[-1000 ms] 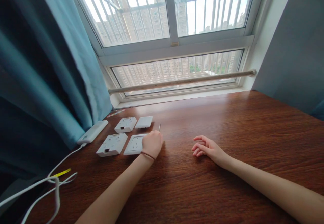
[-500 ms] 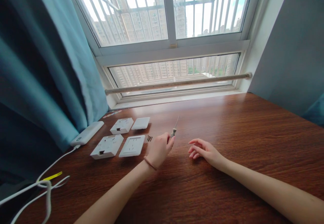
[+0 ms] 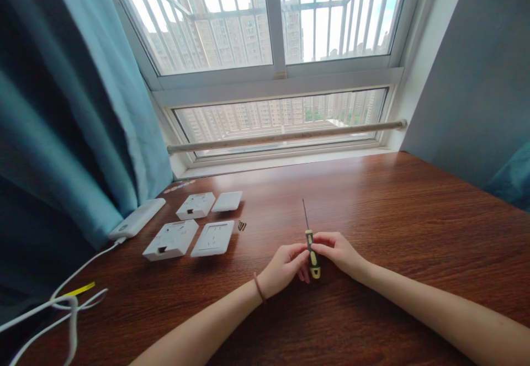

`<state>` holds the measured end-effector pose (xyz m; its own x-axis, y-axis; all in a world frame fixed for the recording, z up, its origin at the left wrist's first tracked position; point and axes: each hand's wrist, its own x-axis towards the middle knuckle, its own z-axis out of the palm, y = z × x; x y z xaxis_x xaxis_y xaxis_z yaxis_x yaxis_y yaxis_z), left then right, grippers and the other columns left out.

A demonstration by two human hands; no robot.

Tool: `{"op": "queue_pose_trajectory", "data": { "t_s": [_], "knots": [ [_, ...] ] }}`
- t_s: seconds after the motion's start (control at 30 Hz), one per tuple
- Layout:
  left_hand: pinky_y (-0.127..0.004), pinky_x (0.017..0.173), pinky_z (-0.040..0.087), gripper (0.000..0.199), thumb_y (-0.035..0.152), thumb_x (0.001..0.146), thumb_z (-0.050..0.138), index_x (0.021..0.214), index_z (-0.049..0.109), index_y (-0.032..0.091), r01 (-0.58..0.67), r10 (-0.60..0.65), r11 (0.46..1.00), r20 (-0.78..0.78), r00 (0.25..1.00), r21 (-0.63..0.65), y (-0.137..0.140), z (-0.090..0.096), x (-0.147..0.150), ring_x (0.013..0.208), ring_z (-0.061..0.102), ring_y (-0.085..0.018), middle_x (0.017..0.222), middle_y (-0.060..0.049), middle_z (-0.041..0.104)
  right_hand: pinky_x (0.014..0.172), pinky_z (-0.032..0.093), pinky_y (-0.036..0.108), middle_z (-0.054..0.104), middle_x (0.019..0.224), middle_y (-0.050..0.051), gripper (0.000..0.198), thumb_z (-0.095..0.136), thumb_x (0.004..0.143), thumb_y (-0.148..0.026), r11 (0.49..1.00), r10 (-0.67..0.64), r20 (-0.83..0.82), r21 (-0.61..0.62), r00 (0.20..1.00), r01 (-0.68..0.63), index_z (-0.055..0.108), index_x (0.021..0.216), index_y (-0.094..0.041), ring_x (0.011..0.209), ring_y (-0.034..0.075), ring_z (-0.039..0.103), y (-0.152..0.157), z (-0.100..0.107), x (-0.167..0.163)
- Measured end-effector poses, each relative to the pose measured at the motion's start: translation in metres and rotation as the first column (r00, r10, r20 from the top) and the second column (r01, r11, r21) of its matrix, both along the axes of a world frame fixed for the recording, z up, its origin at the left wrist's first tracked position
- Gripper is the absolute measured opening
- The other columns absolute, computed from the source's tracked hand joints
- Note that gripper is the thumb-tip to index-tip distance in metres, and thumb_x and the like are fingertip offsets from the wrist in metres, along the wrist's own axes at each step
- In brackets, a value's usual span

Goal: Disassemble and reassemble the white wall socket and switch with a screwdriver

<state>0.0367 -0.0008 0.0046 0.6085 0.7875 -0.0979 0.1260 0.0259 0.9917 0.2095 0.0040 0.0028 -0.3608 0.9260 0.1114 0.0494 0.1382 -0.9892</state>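
A screwdriver (image 3: pixel 313 256) with a black and yellow handle points its thin shaft away from me toward the window. My left hand (image 3: pixel 287 266) closes on the handle from the left, fingers partly hidden behind it. From the right, my right hand (image 3: pixel 337 251) pinches the upper handle between thumb and fingers. To the left lie several small screws (image 3: pixel 242 226). Beside them are a white socket panel (image 3: pixel 213 239) and a smaller-looking white plate (image 3: pixel 227 201) farther back. Two white mounting boxes, a near one (image 3: pixel 170 240) and a far one (image 3: pixel 196 206), sit left of these plates.
A white power bank-like device (image 3: pixel 138 218) with a white cable (image 3: pixel 83 266) lies by the blue curtain (image 3: pixel 120 106). The brown wooden table (image 3: pixel 385 206) reaches back to the window sill. A horizontal rail (image 3: pixel 285 137) crosses in front of the window.
My left hand has brought the screwdriver right and nearer to me, away from the screws. My right hand, empty and loosely curled before, now grips the handle too.
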Motion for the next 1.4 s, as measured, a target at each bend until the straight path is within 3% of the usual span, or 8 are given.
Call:
{"op": "queue_pose_trajectory", "data": {
  "t_s": [0.1,0.27,0.43,0.6,0.7,0.83,1.4],
  "knots": [
    [-0.017,0.046,0.04,0.037,0.042,0.084,0.049,0.106,0.055,0.014,0.063,-0.061,0.996,-0.038,0.997,0.07,-0.001,0.0,-0.001,0.047,0.052,-0.006,0.076,-0.003,0.063,0.062,0.049,0.03,0.064,0.066,0.004,0.032,0.05,0.078,-0.043,0.993,-0.116,0.013,-0.032,0.993,0.116,0.062,0.072,-0.014,0.064,0.016,0.06,0.006,0.0,0.003],
    [-0.018,0.047,0.039,0.031,0.039,0.084,0.049,0.095,0.059,0.012,0.04,-0.026,0.993,-0.121,0.992,0.113,-0.003,0.0,-0.003,0.048,0.05,-0.006,0.072,-0.004,0.063,0.044,0.041,0.025,0.052,0.052,0.0,0.034,0.041,0.078,-0.048,0.919,-0.394,0.147,0.032,0.907,0.394,0.051,0.067,-0.017,0.043,0.012,0.048,0.039,0.014,0.043],
    [-0.018,0.048,0.04,0.028,0.037,0.084,0.048,0.09,0.059,0.012,0.025,-0.001,0.987,-0.149,0.989,0.157,-0.003,0.0,-0.003,0.049,0.052,-0.007,0.072,-0.003,0.062,0.053,0.037,0.026,0.056,0.059,0.001,0.026,0.056,0.067,-0.044,0.802,-0.597,0.394,0.274,0.698,0.531,0.054,0.063,-0.019,0.055,0.014,0.051,0.054,0.026,0.116],
    [-0.018,0.05,0.042,0.026,0.036,0.084,0.048,0.087,0.059,0.013,0.028,0.011,0.975,-0.175,0.984,0.218,-0.004,0.002,-0.003,0.05,0.052,-0.007,0.072,-0.003,0.062,0.053,0.029,0.027,0.05,0.053,0.001,0.019,0.059,0.062,-0.037,0.716,-0.68,0.609,0.429,0.409,0.552,0.052,0.055,-0.02,0.054,0.016,0.044,0.045,0.011,0.165],
    [-0.018,0.049,0.042,0.025,0.035,0.085,0.047,0.087,0.059,0.013,0.037,0.007,0.973,-0.189,0.982,0.229,-0.005,0.002,-0.003,0.051,0.053,-0.007,0.073,-0.003,0.062,0.053,0.028,0.027,0.052,0.055,0.002,0.019,0.056,0.065,-0.037,0.723,-0.652,0.691,0.443,0.312,0.53,0.05,0.056,-0.02,0.054,0.016,0.045,0.046,0.002,0.173],
    [-0.018,0.05,0.042,0.024,0.034,0.085,0.047,0.086,0.059,0.013,0.051,0.001,0.966,-0.201,0.98,0.254,-0.005,0.001,-0.002,0.051,0.052,-0.007,0.073,-0.003,0.062,0.052,0.028,0.025,0.055,0.059,0.003,0.02,0.053,0.068,-0.038,0.762,-0.596,0.763,0.44,0.251,0.475,0.05,0.059,-0.02,0.056,0.016,0.05,0.048,-0.002,0.171],
    [-0.017,0.05,0.042,0.021,0.029,0.086,0.045,0.086,0.059,0.013,0.06,0.012,0.952,-0.233,0.972,0.299,-0.007,0.004,0.0,0.051,0.053,-0.007,0.073,-0.003,0.062,0.055,0.031,0.024,0.056,0.076,0.003,0.022,0.047,0.076,-0.039,0.818,-0.533,0.833,0.462,0.149,0.342,0.052,0.068,-0.019,0.068,0.016,0.055,0.04,0.0,0.154]
  ]
}}
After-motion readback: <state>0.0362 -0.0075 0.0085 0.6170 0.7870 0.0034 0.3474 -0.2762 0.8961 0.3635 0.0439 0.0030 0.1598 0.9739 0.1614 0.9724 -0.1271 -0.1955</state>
